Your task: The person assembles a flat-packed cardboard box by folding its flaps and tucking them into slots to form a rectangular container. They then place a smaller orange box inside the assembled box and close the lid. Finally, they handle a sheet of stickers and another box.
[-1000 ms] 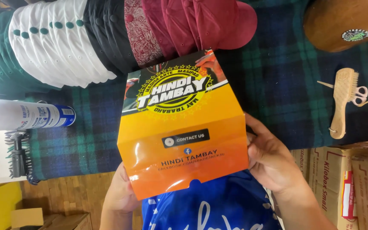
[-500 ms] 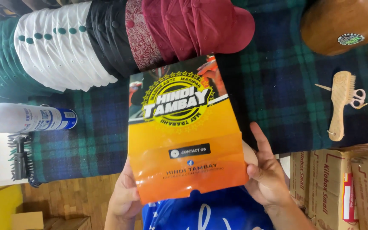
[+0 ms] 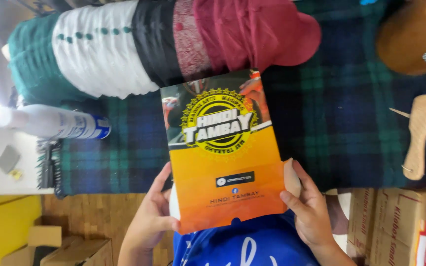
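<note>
Orange card sleeve (image 3: pixel 223 162): hiding both palms, lower centre.
Left hand (image 3: pixel 149 221): gripping its edge.
Right hand (image 3: pixel 309 212): clasping opposite edge.

The orange and black folder (image 3: pixel 225 157) looks like thin printed card with a smooth, slightly glossy face. Under it the desk wears a green and blue plaid cloth (image 3: pixel 341 123), woven and matt, with a fringed edge. The row of caps (image 3: pixel 159 47) is soft matt fabric, one panel patterned like lace. The spray can (image 3: pixel 57 123) seems to be smooth coated metal, though glare makes that hard to judge. The brush (image 3: pixel 422 133) is pale bare wood. The boxes (image 3: pixel 395 226) are plain brown cardboard, and the floor (image 3: pixel 94 212) is wood planking.
</note>
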